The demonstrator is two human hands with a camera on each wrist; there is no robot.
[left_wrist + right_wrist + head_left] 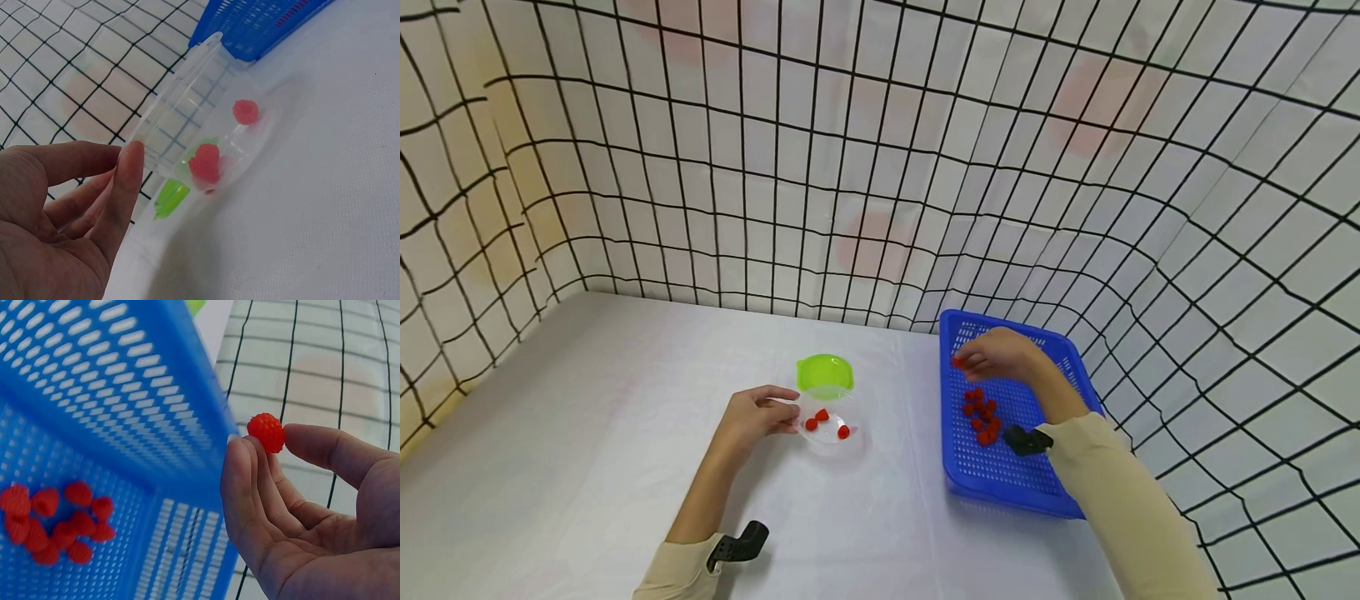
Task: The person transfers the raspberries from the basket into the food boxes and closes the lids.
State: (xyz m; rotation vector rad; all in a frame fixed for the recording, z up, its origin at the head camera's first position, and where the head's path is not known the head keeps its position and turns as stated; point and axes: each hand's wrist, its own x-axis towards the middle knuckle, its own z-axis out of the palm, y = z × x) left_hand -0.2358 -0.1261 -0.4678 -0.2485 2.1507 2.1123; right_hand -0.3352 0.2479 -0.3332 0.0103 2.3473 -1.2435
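A clear plastic bowl [831, 442] with several red raspberries [245, 112] in it stands on the white table. My left hand [762, 414] pinches its left rim between thumb and fingers, as the left wrist view shows. Over the left part of the blue basket [951, 442], my right hand [1000, 354] holds one raspberry [266, 432] between thumb and fingertips. A pile of raspberries [981, 415] lies on the basket floor below that hand.
Just behind the bowl lies a bright green lid [824, 371], partly overlapped by it in the head view. Black wire mesh [865, 167] backed with white cloth encloses the table [587, 400] at the back and on both sides.
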